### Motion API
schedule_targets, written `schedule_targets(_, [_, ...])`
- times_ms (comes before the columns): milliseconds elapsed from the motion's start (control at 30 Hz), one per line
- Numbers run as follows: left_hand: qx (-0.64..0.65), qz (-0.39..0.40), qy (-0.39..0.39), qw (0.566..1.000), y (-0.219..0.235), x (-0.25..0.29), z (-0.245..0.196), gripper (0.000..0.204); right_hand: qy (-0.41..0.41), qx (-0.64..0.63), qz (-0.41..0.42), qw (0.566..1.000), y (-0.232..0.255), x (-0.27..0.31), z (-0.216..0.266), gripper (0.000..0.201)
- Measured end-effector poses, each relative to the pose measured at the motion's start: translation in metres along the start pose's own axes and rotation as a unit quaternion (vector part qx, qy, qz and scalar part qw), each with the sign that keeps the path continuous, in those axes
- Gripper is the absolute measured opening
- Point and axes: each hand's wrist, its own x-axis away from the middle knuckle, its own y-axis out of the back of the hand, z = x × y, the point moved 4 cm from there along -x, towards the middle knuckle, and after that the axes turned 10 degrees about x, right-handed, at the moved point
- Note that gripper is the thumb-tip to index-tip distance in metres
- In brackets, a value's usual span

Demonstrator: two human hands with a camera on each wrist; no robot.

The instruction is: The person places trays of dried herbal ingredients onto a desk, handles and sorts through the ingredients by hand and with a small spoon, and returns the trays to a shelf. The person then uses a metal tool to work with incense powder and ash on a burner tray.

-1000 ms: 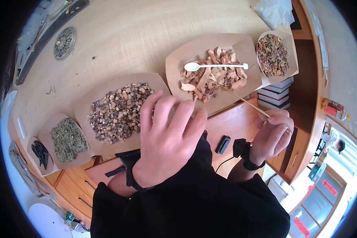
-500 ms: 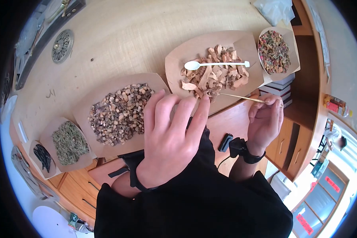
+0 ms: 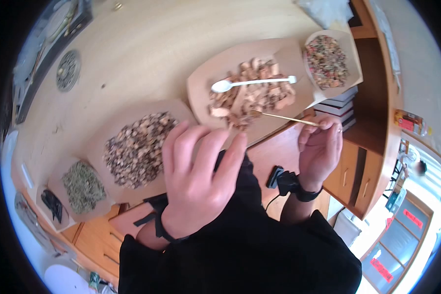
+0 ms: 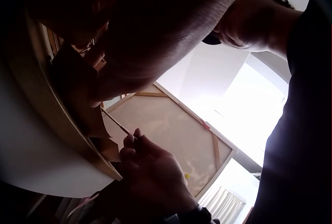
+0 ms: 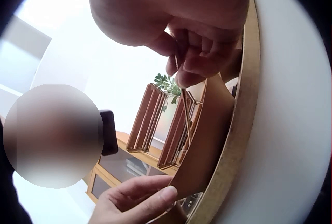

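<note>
In the head view my right hand pinches a thin gold-coloured stick, also visible in the right wrist view. Its far tip reaches the near side of the pale wood chips, which lie on a brown paper tray. Across the chips rests a white long-handled spoon. My left hand is spread palm down, fingers loosely bent, by the near edges of this tray and the one with small brown pieces. The right wrist view shows its thumb by a paper edge; whether it touches is unclear.
A paper tray of mixed petals is at the right; dried green stems and dark pods are at the left. A round metal openwork piece lies farther back. Books sit in the shelf below the tabletop.
My right hand has risen closer to the tray, and the stick lies flatter, its tip still at the chips. My left hand's fingers are spread a little wider. The head view has shifted slightly.
</note>
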Motion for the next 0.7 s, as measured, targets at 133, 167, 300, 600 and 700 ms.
schedule_targets(133, [0.006, 0.008, -0.004, 1.000, -0.004, -0.001, -0.003, 0.024, 0.156, 0.107, 0.006, 0.982, 0.007, -0.002, 0.024, 0.031])
schedule_targets(167, [0.009, 0.004, -0.008, 1.000, -0.004, -0.001, -0.003, 0.024, 0.188, 0.139, -0.027, 0.972, 0.014, -0.005, 0.030, 0.031])
schedule_targets(300, [0.005, 0.021, -0.015, 1.000, -0.003, 0.000, -0.003, 0.025, 0.220, 0.326, -0.152, 0.907, 0.057, -0.026, 0.053, 0.028])
schedule_targets(600, [0.013, 0.031, -0.013, 0.999, -0.004, 0.002, -0.003, 0.027, 0.174, 0.426, -0.148, 0.876, 0.057, -0.039, 0.037, 0.024])
schedule_targets(700, [0.015, 0.038, -0.015, 0.999, -0.003, 0.002, -0.003, 0.029, 0.188, 0.389, -0.104, 0.896, 0.048, -0.032, 0.037, 0.024])
